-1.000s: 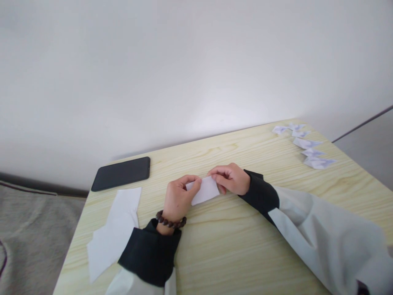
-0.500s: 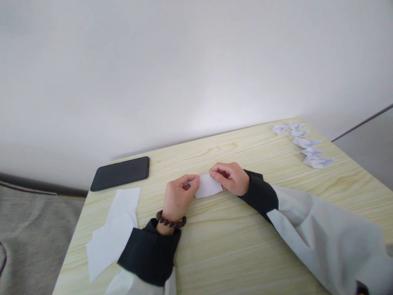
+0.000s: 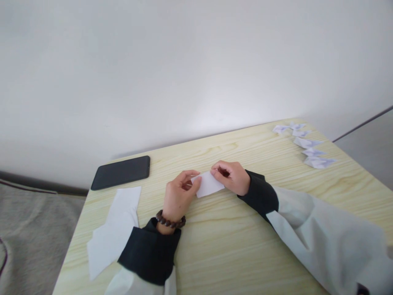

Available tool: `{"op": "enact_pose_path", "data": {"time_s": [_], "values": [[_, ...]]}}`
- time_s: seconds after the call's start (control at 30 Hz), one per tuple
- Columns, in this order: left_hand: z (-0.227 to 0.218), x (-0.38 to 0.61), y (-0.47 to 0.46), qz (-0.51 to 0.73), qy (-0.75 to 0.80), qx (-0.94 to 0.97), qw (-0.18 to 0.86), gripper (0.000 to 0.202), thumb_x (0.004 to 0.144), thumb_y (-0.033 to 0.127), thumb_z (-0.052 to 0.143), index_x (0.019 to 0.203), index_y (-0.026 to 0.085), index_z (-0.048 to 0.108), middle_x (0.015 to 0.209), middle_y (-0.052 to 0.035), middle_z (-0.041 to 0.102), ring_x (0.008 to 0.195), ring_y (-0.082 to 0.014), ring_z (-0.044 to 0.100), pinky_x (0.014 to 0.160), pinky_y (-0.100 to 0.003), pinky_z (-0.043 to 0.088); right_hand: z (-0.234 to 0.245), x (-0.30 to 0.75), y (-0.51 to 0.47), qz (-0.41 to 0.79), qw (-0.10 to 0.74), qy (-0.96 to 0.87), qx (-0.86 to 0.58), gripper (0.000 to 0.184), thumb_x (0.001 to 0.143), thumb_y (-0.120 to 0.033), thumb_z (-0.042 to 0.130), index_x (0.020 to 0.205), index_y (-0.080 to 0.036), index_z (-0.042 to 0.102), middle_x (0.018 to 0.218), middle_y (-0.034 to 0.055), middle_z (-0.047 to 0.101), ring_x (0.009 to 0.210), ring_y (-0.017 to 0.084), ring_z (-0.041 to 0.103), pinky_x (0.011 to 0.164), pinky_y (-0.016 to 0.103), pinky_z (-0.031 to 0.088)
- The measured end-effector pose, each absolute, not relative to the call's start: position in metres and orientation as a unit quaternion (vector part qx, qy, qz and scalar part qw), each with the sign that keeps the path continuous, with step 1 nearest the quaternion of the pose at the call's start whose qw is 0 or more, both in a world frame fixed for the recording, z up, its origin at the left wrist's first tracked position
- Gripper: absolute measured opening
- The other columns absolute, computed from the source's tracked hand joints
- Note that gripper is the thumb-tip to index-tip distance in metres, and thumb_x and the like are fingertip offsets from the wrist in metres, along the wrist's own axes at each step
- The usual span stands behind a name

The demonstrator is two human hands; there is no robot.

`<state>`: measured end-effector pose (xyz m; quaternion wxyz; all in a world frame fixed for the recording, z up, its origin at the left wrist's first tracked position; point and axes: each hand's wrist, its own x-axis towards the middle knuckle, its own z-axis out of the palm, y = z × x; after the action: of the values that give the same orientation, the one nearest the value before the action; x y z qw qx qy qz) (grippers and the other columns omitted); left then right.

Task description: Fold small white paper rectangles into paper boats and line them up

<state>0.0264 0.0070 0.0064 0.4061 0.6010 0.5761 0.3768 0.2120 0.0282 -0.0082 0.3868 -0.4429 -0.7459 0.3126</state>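
A small white piece of paper [image 3: 209,184], roughly rectangular, is stretched between my two hands just over the middle of the table. My left hand [image 3: 180,192], with a dark bead bracelet at the wrist, has its thumb on the paper's left end; its index finger reaches out at the upper edge. The upper right corner is pinched between thumb and curled fingers of my right hand [image 3: 231,177]. The fingers behind the paper are partly hidden.
White paper sheets [image 3: 113,233] lie overlapping at the left, beside my left sleeve. Behind them rests a black phone [image 3: 121,173]. Several folded paper pieces [image 3: 308,142] stand in a row at the far right of the wooden table [image 3: 239,246]. A white wall [image 3: 196,73] borders the back edge.
My left index finger has lifted and straightened away from the thumb, uncovering more of the paper's left end. The paper is slightly more tilted. My right hand has barely moved.
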Motion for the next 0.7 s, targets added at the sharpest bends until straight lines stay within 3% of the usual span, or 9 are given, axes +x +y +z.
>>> {"op": "enact_pose_path", "data": {"time_s": [0.17, 0.33, 0.47, 0.7], "values": [[0.0047, 0.0245, 0.0071, 0.348, 0.596, 0.648, 0.322, 0.027, 0.077, 0.041, 0.060, 0.084, 0.017, 0.068, 0.076, -0.0034, 0.070, 0.062, -0.0142, 0.061, 0.057, -0.024, 0.047, -0.0131, 0.2091, 0.0295, 0.317, 0.414, -0.715, -0.465, 0.019, 0.082, -0.033, 0.057, 0.076, -0.015, 0.061, 0.057, -0.0023, 0.057, 0.048, 0.007, 0.046, 0.047, 0.018, 0.035], [0.0035, 0.0190, 0.0106, 0.330, 0.590, 0.709, 0.203, 0.018, 0.079, 0.034, 0.059, 0.081, 0.019, 0.067, 0.079, -0.0032, 0.068, 0.076, -0.0170, 0.061, 0.073, -0.030, 0.048, -0.0173, 0.2098, 0.0324, 0.283, 0.413, -0.730, -0.466, 0.020, 0.076, -0.035, 0.066, 0.085, -0.017, 0.065, 0.065, -0.0011, 0.063, 0.050, 0.007, 0.048, 0.052, 0.019, 0.040], [0.0002, 0.0168, 0.0123, 0.318, 0.527, 0.778, 0.126, 0.017, 0.078, 0.026, 0.063, 0.092, 0.019, 0.068, 0.089, -0.0049, 0.066, 0.088, -0.0195, 0.056, 0.082, -0.034, 0.046, -0.0177, 0.2106, 0.0328, 0.214, 0.389, -0.763, -0.470, 0.015, 0.081, -0.031, 0.063, 0.078, -0.017, 0.068, 0.067, 0.0012, 0.065, 0.056, 0.009, 0.053, 0.055, 0.021, 0.041], [-0.0023, 0.0179, 0.0093, 0.252, 0.489, 0.834, 0.037, 0.018, 0.083, 0.030, 0.060, 0.096, 0.025, 0.070, 0.091, -0.0047, 0.065, 0.089, -0.0200, 0.055, 0.079, -0.035, 0.044, -0.0184, 0.2109, 0.0325, 0.162, 0.371, -0.783, -0.471, 0.016, 0.082, -0.031, 0.062, 0.079, -0.017, 0.069, 0.070, 0.0035, 0.066, 0.062, 0.012, 0.057, 0.060, 0.023, 0.045]]}}
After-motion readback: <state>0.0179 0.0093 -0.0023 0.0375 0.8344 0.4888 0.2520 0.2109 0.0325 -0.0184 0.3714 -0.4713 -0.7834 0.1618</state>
